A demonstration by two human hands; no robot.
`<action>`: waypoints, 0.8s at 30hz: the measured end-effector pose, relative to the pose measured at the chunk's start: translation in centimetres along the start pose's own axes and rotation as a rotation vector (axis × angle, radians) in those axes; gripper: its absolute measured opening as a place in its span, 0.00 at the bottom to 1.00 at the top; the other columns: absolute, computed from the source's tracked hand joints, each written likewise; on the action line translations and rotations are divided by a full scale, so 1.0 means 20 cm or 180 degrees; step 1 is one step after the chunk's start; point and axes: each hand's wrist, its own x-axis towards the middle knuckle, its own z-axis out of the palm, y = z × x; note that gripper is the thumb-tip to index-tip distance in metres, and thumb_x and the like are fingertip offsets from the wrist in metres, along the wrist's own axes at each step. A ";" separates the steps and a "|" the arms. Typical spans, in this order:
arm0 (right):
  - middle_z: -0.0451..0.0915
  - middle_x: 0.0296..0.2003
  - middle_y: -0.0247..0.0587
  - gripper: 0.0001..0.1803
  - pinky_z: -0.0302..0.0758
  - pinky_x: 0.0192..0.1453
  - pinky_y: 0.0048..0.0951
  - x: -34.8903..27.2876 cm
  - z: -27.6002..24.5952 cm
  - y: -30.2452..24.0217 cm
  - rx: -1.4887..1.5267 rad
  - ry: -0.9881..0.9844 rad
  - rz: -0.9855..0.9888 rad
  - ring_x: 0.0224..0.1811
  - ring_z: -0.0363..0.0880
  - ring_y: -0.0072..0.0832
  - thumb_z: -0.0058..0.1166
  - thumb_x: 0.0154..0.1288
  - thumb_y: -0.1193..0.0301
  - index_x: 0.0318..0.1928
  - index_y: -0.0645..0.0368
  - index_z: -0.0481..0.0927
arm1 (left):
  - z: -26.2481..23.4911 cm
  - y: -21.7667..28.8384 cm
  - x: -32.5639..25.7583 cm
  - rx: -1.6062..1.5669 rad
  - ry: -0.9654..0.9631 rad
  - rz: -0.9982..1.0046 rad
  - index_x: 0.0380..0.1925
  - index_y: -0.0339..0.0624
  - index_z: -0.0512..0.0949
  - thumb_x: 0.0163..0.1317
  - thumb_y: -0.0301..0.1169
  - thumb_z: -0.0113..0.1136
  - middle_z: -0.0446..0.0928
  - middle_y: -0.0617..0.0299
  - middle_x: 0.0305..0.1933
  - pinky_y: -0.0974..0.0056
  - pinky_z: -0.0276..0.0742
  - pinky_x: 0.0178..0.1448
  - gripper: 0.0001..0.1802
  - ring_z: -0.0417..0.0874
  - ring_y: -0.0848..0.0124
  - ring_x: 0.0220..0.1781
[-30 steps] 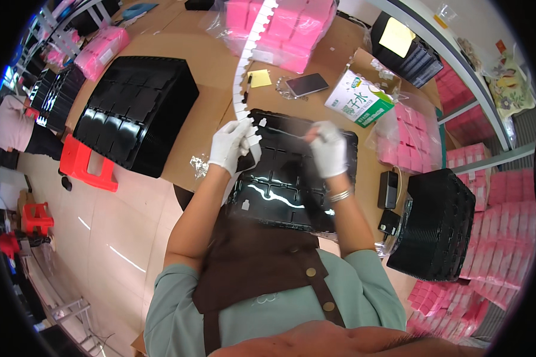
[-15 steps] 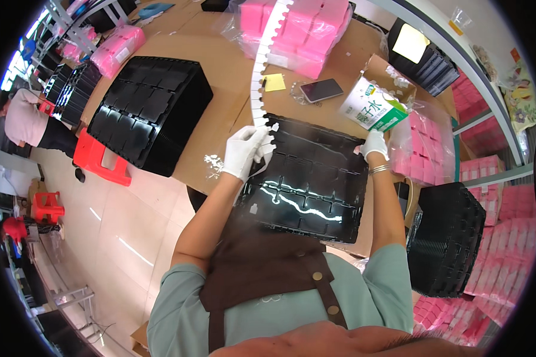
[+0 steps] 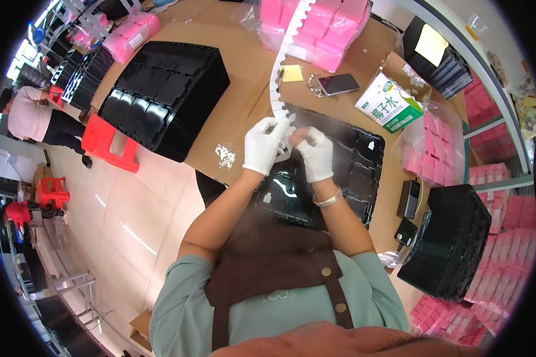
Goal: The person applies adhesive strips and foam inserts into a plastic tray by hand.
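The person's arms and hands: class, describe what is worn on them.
Both the left hand and the right hand wear white gloves. A silver bangle circles the right wrist. The forearms are bare below short pale green sleeves.

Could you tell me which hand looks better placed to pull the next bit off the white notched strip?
Probably the right hand: its fingertips pinch at the strip's lower end, while the left hand has its grip on the white notched strip above the black tray.
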 end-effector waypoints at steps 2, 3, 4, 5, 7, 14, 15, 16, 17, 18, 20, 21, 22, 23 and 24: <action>0.74 0.30 0.30 0.07 0.68 0.33 0.18 -0.01 0.00 0.00 0.0010 0.0192 -0.1159 0.31 0.71 0.17 0.59 0.49 0.85 0.28 0.62 0.79 | -0.02 0.00 0.03 -0.0085 -0.0188 -0.0448 0.31 0.37 0.77 0.61 0.33 0.58 0.75 0.67 0.23 0.76 0.62 0.20 0.09 0.71 0.81 0.17; 0.73 0.32 0.33 0.08 0.69 0.36 0.19 -0.02 -0.01 -0.03 -0.0026 0.0082 -0.1108 0.33 0.72 0.20 0.58 0.45 0.88 0.26 0.63 0.78 | -0.03 -0.03 0.04 -0.0764 -0.0303 -0.0647 0.32 0.37 0.77 0.61 0.34 0.59 0.75 0.66 0.24 0.76 0.62 0.20 0.11 0.70 0.82 0.18; 0.73 0.32 0.33 0.08 0.69 0.36 0.19 -0.04 -0.04 -0.07 -0.0068 0.0129 -0.1075 0.33 0.72 0.20 0.58 0.45 0.88 0.26 0.63 0.78 | -0.03 -0.05 0.05 -0.1439 -0.0438 -0.0860 0.33 0.36 0.77 0.61 0.36 0.60 0.76 0.65 0.25 0.76 0.61 0.21 0.12 0.69 0.83 0.19; 0.74 0.31 0.33 0.08 0.70 0.38 0.20 -0.05 -0.09 -0.11 -0.0131 -0.0021 -0.1034 0.33 0.72 0.21 0.57 0.45 0.88 0.26 0.63 0.78 | -0.05 -0.05 0.06 -0.1188 -0.0447 -0.0800 0.36 0.36 0.77 0.61 0.36 0.59 0.76 0.65 0.28 0.76 0.61 0.21 0.13 0.69 0.82 0.20; 0.73 0.30 0.34 0.09 0.72 0.39 0.22 -0.10 -0.26 -0.18 -0.0488 -0.0214 -0.1061 0.34 0.73 0.22 0.54 0.45 0.90 0.26 0.63 0.77 | -0.08 0.01 0.05 -0.0968 -0.0270 -0.0573 0.40 0.36 0.76 0.63 0.37 0.57 0.76 0.65 0.32 0.78 0.59 0.22 0.14 0.68 0.83 0.22; 0.76 0.25 0.46 0.06 0.75 0.36 0.34 -0.54 -0.98 0.03 -0.3327 -0.0760 0.0294 0.31 0.79 0.40 0.53 0.38 0.84 0.14 0.60 0.76 | -0.17 -0.01 0.10 -0.0765 -0.0173 -0.0278 0.41 0.36 0.77 0.63 0.36 0.58 0.73 0.67 0.28 0.77 0.59 0.24 0.14 0.67 0.84 0.23; 0.77 0.26 0.46 0.05 0.75 0.36 0.35 -0.61 -0.97 0.04 -0.3722 -0.0725 0.0495 0.32 0.78 0.41 0.55 0.38 0.83 0.15 0.59 0.77 | -0.15 -0.02 0.09 -0.0768 -0.0201 -0.0294 0.41 0.36 0.77 0.63 0.36 0.58 0.73 0.67 0.28 0.77 0.59 0.24 0.14 0.67 0.84 0.23; 0.77 0.27 0.46 0.05 0.75 0.37 0.36 -0.65 -0.95 0.05 -0.4108 -0.0694 0.0697 0.33 0.78 0.42 0.57 0.39 0.81 0.16 0.58 0.77 | -0.14 -0.02 0.08 -0.0734 -0.0210 -0.0268 0.41 0.37 0.77 0.63 0.36 0.58 0.73 0.67 0.28 0.77 0.59 0.24 0.14 0.67 0.83 0.22; 0.77 0.27 0.46 0.05 0.75 0.37 0.36 -0.66 -0.93 0.07 -0.4103 -0.0679 0.0711 0.33 0.78 0.42 0.57 0.39 0.81 0.16 0.58 0.77 | -0.12 -0.02 0.08 -0.0695 -0.0214 -0.0239 0.40 0.37 0.77 0.63 0.36 0.58 0.73 0.67 0.28 0.77 0.59 0.23 0.13 0.67 0.83 0.22; 0.77 0.28 0.45 0.04 0.74 0.38 0.36 -0.67 -0.92 0.10 -0.4252 -0.0515 0.0801 0.34 0.77 0.42 0.58 0.40 0.80 0.18 0.57 0.78 | -0.11 -0.01 0.07 -0.0692 -0.0224 -0.0241 0.40 0.37 0.77 0.63 0.36 0.58 0.73 0.67 0.28 0.77 0.59 0.23 0.13 0.67 0.83 0.22; 0.77 0.28 0.44 0.05 0.74 0.39 0.37 -0.69 -0.90 0.11 -0.4387 -0.0349 0.0896 0.35 0.77 0.43 0.60 0.40 0.80 0.20 0.57 0.79 | -0.09 0.00 0.06 -0.0515 -0.0210 -0.0362 0.39 0.37 0.77 0.63 0.36 0.58 0.73 0.67 0.27 0.78 0.59 0.23 0.13 0.66 0.83 0.21; 0.77 0.29 0.45 0.05 0.74 0.39 0.38 -0.69 -0.90 0.11 -0.4504 -0.0306 0.0872 0.35 0.77 0.43 0.61 0.40 0.79 0.20 0.57 0.79 | -0.09 -0.01 0.06 -0.0507 -0.0211 -0.0362 0.39 0.37 0.77 0.63 0.36 0.58 0.73 0.67 0.27 0.78 0.59 0.23 0.13 0.66 0.83 0.21; 0.77 0.29 0.45 0.05 0.74 0.39 0.38 -0.69 -0.89 0.11 -0.4620 -0.0264 0.0849 0.35 0.77 0.43 0.62 0.40 0.78 0.20 0.58 0.79 | -0.09 -0.01 0.06 -0.0481 -0.0200 -0.0303 0.39 0.37 0.77 0.63 0.37 0.58 0.73 0.67 0.27 0.78 0.59 0.23 0.13 0.66 0.83 0.21; 0.77 0.29 0.45 0.05 0.74 0.39 0.38 -0.68 -0.87 0.11 -0.4613 -0.0267 0.0854 0.35 0.77 0.43 0.62 0.40 0.78 0.20 0.58 0.79 | -0.09 -0.01 0.05 -0.0455 -0.0190 -0.0247 0.38 0.37 0.78 0.63 0.37 0.58 0.73 0.67 0.27 0.78 0.59 0.22 0.13 0.66 0.83 0.20; 0.77 0.30 0.45 0.06 0.73 0.39 0.38 -0.67 -0.86 0.11 -0.4650 -0.0223 0.0949 0.36 0.76 0.43 0.62 0.39 0.79 0.20 0.58 0.78 | -0.09 -0.01 0.05 -0.0454 -0.0184 -0.0250 0.38 0.37 0.78 0.63 0.37 0.58 0.73 0.67 0.27 0.78 0.59 0.22 0.13 0.66 0.83 0.20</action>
